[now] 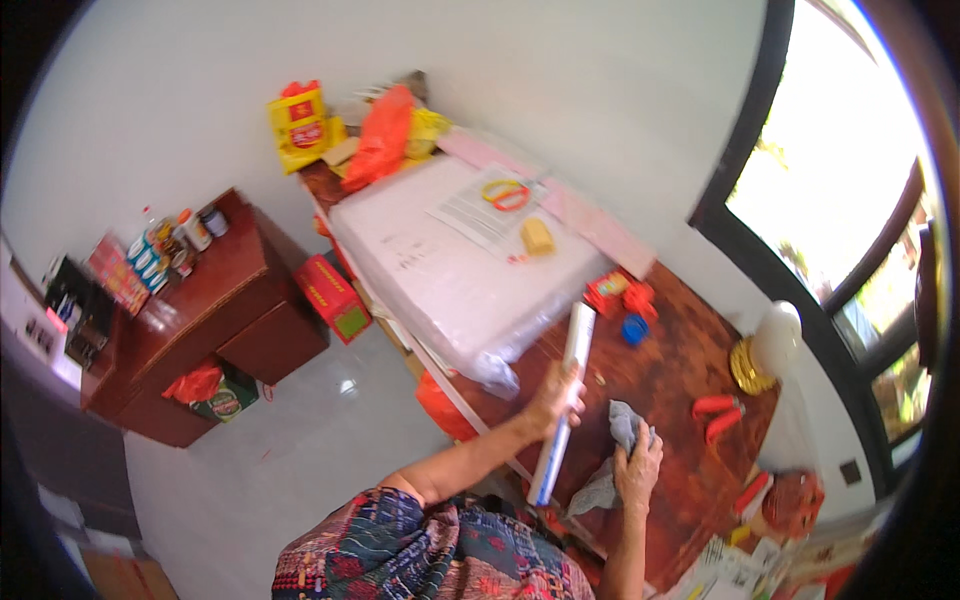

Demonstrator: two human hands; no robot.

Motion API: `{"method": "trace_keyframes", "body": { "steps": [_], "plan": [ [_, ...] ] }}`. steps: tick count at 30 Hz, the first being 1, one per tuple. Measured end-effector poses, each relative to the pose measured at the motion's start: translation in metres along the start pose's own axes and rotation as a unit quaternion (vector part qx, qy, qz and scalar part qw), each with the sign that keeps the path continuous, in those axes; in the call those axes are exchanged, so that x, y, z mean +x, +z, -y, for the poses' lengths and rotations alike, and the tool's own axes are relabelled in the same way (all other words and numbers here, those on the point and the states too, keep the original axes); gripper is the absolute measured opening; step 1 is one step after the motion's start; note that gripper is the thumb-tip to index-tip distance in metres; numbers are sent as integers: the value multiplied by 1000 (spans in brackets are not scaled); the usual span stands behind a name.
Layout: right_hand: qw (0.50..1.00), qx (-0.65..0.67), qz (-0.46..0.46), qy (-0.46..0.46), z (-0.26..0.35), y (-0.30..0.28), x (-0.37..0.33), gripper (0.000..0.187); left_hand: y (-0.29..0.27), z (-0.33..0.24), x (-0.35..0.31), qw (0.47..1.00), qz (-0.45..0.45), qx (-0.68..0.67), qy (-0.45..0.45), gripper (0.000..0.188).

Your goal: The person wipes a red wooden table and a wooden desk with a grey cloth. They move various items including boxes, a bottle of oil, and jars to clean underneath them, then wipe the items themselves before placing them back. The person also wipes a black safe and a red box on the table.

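On the red-brown worktop (pixel 672 378), a crumpled grey cloth (pixel 598 492) lies grasped by the right hand (pixel 640 466), while the left hand (pixel 556 402) grips a white roll (pixel 579 335) beside it. Wiping seems underway but unfinished, the area around the blue lid (pixel 635 329) and red-handled tool (pixel 714 404) probably left.

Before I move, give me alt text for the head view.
The left hand grips a white roll; the right hand holds a grey cloth on a brown table. Farther back, a pale slab carries paper and scissors.
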State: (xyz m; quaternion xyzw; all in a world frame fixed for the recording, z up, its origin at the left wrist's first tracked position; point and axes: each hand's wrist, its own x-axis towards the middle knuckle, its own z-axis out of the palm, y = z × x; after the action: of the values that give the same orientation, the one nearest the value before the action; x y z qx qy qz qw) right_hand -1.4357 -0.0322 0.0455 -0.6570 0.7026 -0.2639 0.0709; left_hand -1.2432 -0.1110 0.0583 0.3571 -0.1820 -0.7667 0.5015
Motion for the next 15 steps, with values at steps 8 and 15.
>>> {"method": "trace_keyframes", "body": {
  "steps": [8,15],
  "plan": [
    [974,-114,39,-190,-18,14,-29,50,-11,9,1,994,-17,98,-52,22],
    [987,-81,-26,-134,-32,44,26,46,6,7,19,937,-10,350,19,18]
  ]
}}
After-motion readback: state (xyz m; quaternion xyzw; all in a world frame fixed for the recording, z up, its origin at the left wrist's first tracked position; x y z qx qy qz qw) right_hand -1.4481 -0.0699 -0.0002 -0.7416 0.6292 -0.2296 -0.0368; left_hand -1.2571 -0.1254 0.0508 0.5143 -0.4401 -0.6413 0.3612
